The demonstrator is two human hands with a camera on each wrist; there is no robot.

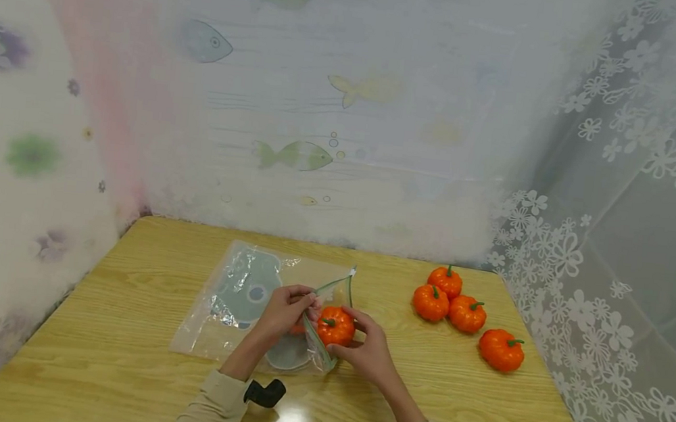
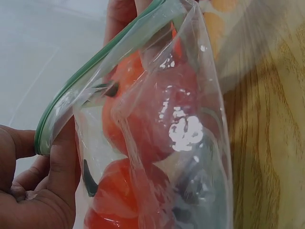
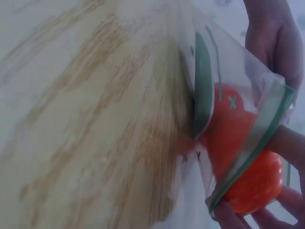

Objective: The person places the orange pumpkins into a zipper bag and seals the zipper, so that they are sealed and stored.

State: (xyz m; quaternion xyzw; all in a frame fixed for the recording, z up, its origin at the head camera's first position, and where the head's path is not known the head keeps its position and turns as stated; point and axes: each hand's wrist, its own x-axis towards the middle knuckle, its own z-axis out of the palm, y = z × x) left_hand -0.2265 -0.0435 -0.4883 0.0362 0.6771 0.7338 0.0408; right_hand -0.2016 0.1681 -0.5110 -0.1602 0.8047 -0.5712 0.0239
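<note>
A clear zip bag with a green-edged mouth and a printed pattern lies on the table, its mouth raised and parted. My left hand pinches the bag's edge at the mouth. In the mouth sits an orange toy pumpkin with a green stem, which my right hand grips from the right. Through the film in the left wrist view, another pumpkin shows deeper inside. The right wrist view shows the green zip strip crossing in front of the gripped pumpkin, near the right thumb.
Three more pumpkins cluster on the right of the wooden table, and a single pumpkin lies nearer its right edge. A fish-patterned curtain hangs behind the table. Black wrist cameras are strapped at both sleeves.
</note>
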